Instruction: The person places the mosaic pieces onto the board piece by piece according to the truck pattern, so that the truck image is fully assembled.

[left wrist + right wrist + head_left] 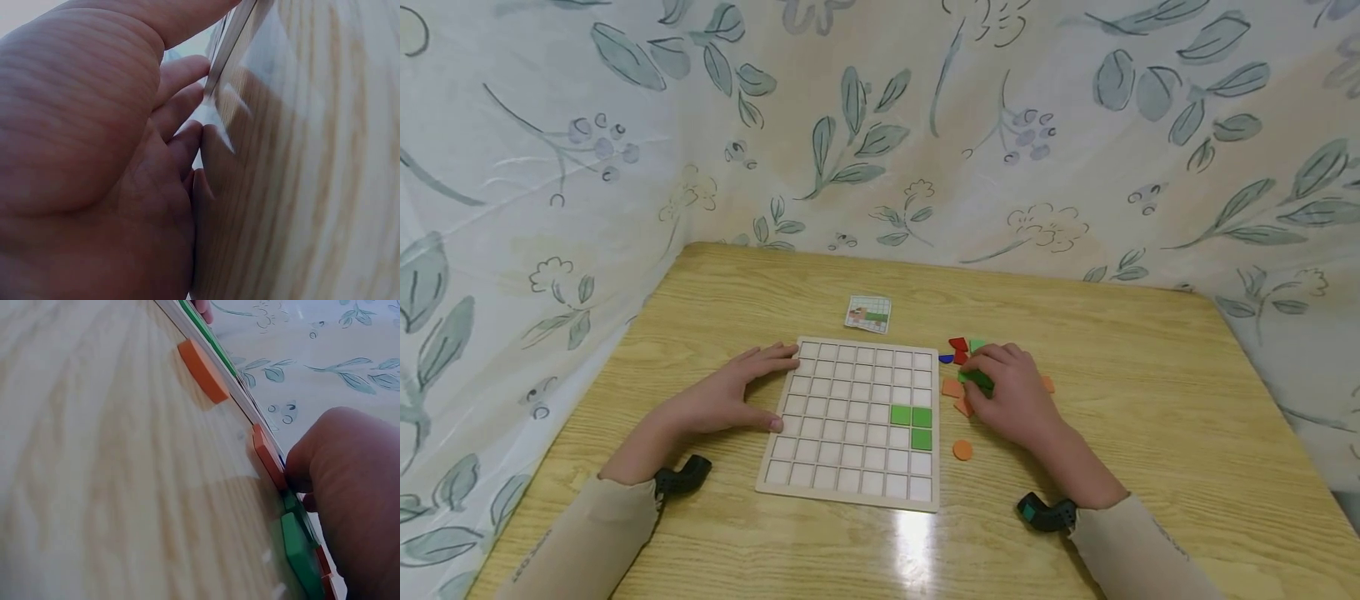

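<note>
A light wooden grid board (pixel 847 498) lies on the table, with green square tiles (pixel 921 439) in several cells at its right side. My left hand (pixel 718 400) rests at the board's left edge, thumb and fingers spread and straight; in the left wrist view its fingertips (pixel 197 65) meet the board's side. To the right of the board, my right hand (pixel 1018 396) reaches into a cluster of loose pieces, its thumb and fingers pinching a dark green tile (pixel 981 381). Another green piece (pixel 302 556) lies close by in the right wrist view. The hand partly hides the cluster.
An orange disc (pixel 962 450) lies nearer the front, beside the board. Around the right hand are an orange piece (pixel 952 387), a red piece (pixel 958 343) and a blue piece (pixel 946 359). Behind the board is a small picture card (pixel 868 314). A patterned cloth (pixel 880 125) hangs behind the table.
</note>
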Tool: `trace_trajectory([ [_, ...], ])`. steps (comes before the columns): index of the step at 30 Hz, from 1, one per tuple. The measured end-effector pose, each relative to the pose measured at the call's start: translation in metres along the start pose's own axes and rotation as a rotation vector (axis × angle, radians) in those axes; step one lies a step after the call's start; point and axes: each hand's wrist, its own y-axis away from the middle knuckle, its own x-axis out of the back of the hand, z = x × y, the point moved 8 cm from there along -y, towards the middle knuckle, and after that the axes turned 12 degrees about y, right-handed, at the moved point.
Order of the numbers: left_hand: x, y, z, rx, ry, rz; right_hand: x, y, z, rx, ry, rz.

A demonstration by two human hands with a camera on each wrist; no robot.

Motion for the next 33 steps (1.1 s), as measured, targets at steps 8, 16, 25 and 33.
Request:
trace_trajectory([
  [8,0.001,-0.002,0.004,-0.002,0.018,0.0,0.005,-0.001,0.0,0.021,-0.005,0.008],
  [16,0.001,-0.001,0.0,0.011,-0.002,0.004,0.0,-0.001,0.005,-0.032,0.034,-0.049],
  [25,0.002,-0.005,0.0,-0.003,-0.003,0.003,0.003,-0.001,0.009,-0.019,-0.001,-0.014],
  [33,0.002,-0.002,-0.001,-0.005,-0.007,-0.012,0.001,-0.002,0.006,-0.007,0.001,-0.009],
])
